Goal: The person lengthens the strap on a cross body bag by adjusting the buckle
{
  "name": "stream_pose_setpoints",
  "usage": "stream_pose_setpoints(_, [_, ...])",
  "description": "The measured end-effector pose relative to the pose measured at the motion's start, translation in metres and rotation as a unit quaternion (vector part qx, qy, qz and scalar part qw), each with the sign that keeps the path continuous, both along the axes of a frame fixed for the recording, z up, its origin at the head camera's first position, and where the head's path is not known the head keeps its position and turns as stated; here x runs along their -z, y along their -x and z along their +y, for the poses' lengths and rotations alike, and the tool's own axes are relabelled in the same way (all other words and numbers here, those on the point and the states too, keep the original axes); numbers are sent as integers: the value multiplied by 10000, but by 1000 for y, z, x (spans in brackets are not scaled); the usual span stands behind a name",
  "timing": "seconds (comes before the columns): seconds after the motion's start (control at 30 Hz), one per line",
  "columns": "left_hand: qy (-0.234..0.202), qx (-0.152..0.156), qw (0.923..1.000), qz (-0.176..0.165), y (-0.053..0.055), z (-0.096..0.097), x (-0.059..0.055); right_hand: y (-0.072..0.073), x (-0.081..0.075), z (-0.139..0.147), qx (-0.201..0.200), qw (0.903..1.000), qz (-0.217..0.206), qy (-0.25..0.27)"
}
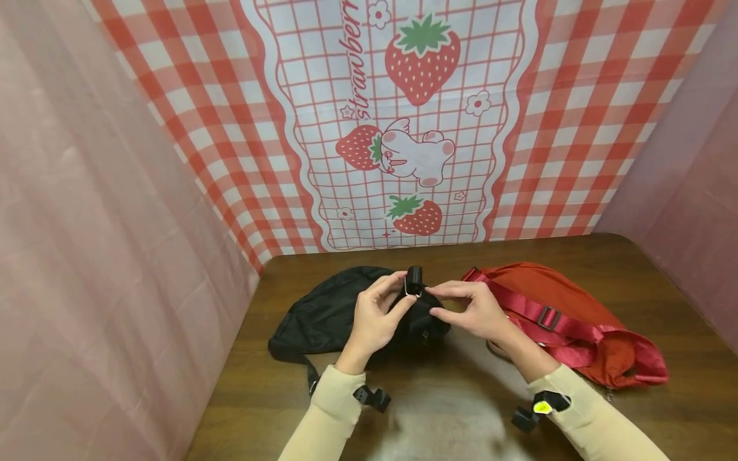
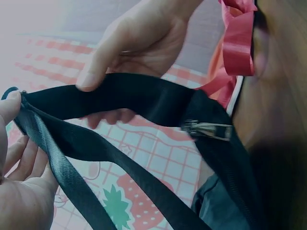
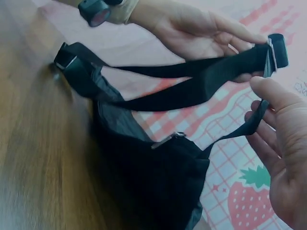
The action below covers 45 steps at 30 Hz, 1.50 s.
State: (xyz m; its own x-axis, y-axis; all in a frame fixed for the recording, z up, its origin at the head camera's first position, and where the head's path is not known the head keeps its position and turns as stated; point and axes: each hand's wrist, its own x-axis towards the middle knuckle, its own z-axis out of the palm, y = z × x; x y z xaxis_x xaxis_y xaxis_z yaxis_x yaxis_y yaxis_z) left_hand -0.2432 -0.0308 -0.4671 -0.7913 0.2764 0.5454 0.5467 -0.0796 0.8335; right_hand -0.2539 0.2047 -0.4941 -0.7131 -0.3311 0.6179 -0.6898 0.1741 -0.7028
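Note:
A black bag [image 1: 325, 310] lies on the table, its zipper pull [image 2: 211, 130] visible in the left wrist view. My left hand [image 1: 373, 318] pinches the bag's black strap [image 3: 168, 98] at a metal slider buckle [image 3: 272, 55], above the bag. Strap webbing loops over the buckle and hangs down in doubled lengths. To the right of the buckle, my right hand [image 1: 475, 312] pinches a single length of the strap between thumb and fingers, as both wrist views show. The bag's lower side is hidden by my left hand and wrist.
A red bag [image 1: 542, 288] with a shiny red strap [image 1: 519, 307] and dark slider lies right of my right hand. The wooden table [image 1: 450, 429] ends at a strawberry-print cloth [image 1: 421, 211] behind. Pink curtains [image 1: 115, 224] hang at both sides.

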Motion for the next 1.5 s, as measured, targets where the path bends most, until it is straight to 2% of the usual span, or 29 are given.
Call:
stream_pose_setpoints(0.13, [-88,33,9999,-59,-1,0,-2,-2,0,3,-68,9998,-100,-181])
stream_pose_setpoints(0.27, [-68,136,9999,-39,-2,3,-2,-3,-2,-2,-307,9989,-174,302])
stream_pose_setpoints(0.4, [-5,192,9998,-20,-2,7,-2,-5,-5,-11,-366,9961,144,792])
stream_pose_setpoints(0.5, [26,181,9998,-25,-3,9,-2,-8,-7,-19,-7,9953,424,873])
stream_pose_setpoints(0.67, [35,131,9999,-56,-4,10,-3,-13,-11,-26,599,9931,632,786])
stream_pose_setpoints(0.87, [46,94,9999,-13,-4,6,-4,-14,-11,-19,974,9906,896,349])
stream_pose_setpoints(1.0, [-35,125,9999,66,-4,4,-6,-13,-8,-15,1020,9902,947,102])
stream_pose_setpoints(1.17, [-272,166,9994,126,-4,0,-7,-12,-5,-5,883,9918,882,-266])
stream_pose_setpoints(1.27, [-295,186,9993,111,-4,-1,-6,-11,-7,2,627,9939,737,-522])
stream_pose_setpoints(1.37, [-170,187,9996,92,-5,-1,-5,-8,-13,7,229,9960,583,-641])
stream_pose_setpoints(1.5, [9,159,9998,104,-7,0,-5,-8,-29,3,-249,9973,530,-443])
